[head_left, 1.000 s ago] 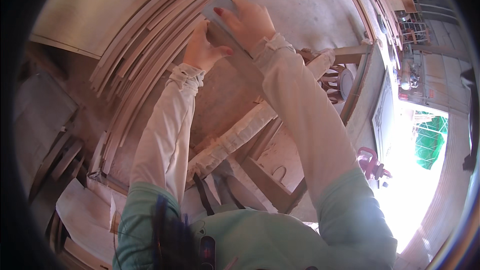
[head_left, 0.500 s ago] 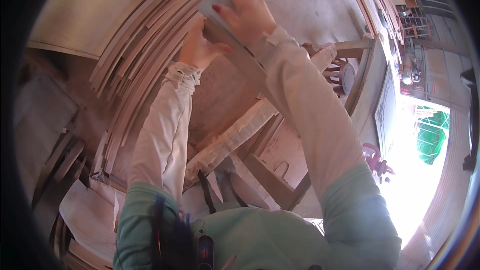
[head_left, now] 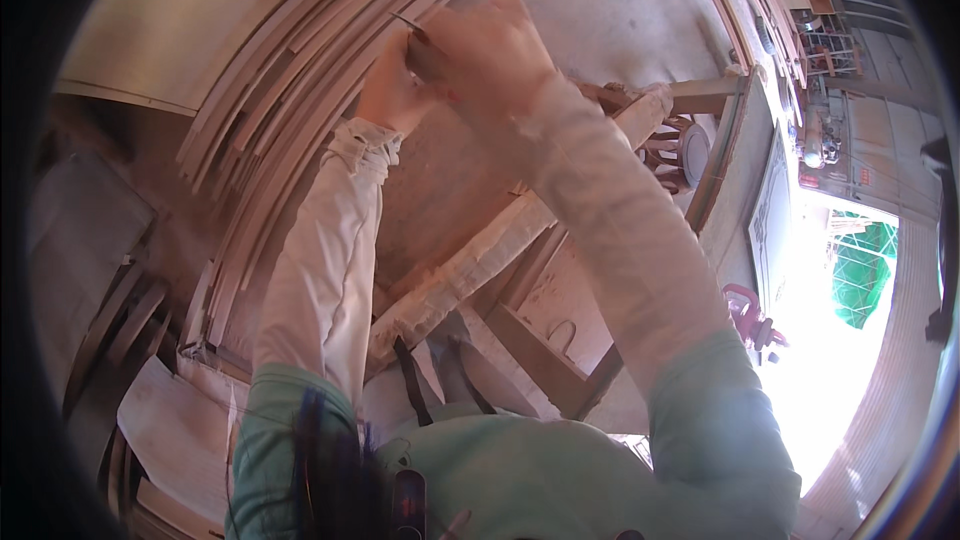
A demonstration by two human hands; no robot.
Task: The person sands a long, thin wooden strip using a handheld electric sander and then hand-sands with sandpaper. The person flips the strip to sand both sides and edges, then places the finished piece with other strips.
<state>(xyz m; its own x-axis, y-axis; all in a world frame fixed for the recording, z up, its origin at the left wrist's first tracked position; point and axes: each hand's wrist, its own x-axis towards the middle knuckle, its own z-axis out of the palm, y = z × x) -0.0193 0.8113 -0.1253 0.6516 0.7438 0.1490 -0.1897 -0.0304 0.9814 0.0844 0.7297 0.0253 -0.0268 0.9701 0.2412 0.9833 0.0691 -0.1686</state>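
Observation:
My left hand (head_left: 390, 85) is closed around a brown wooden piece (head_left: 426, 60), at the upper middle of the view. My right hand (head_left: 495, 50) is smeared by motion and lies over that piece, its fingers bent. A thin grey flat sheet (head_left: 405, 20) shows almost edge-on at the fingertips of my right hand. Most of the sheet and the far part of the wooden piece are hidden behind my right hand and sleeve.
Long thin wooden strips (head_left: 290, 70) lie stacked in a curve at the upper left. Below my hands runs a padded, wrapped bar (head_left: 470, 260) of a wooden frame. Curved wooden parts (head_left: 135, 325) are at the lower left. A round stool (head_left: 695, 155) stands at right.
My right hand has turned and shifted slightly over the wooden piece. The grey sheet, broadside before, now shows only as a thin edge. My left hand has hardly moved.

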